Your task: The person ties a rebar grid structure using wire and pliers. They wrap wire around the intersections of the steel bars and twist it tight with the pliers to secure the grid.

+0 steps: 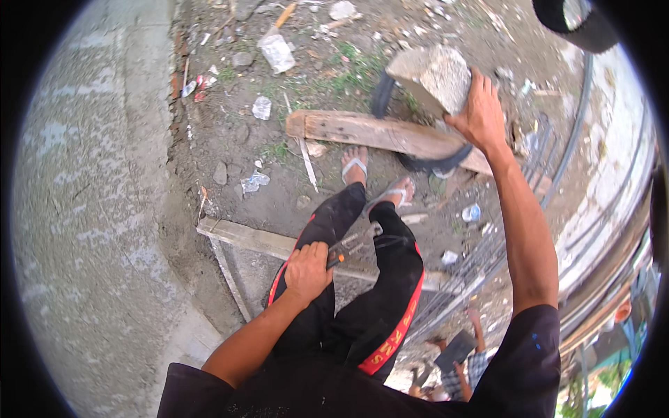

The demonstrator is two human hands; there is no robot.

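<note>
My left hand (309, 269) is closed around a hand tool (336, 257) with a dark and orange handle, over my left leg. Thin metal pieces stick out beside it towards my right knee; their exact kind is unclear. On the right, my right hand (482, 112) grips the edge of a rough concrete block (436, 78), thumb on the near side and fingers over the far side. The block is tilted above a wooden beam (360, 131); whether it rests on the beam cannot be told. A black tyre-like ring (436, 161) curves around the beam.
A wooden plank (248, 236) crosses the ground behind my feet. Steel bars (470, 266) run along the right. At left is a rough cement surface (94, 183). Plastic litter (277, 52) and stones dot the soil. Lower right, another person holds a dark board (456, 351).
</note>
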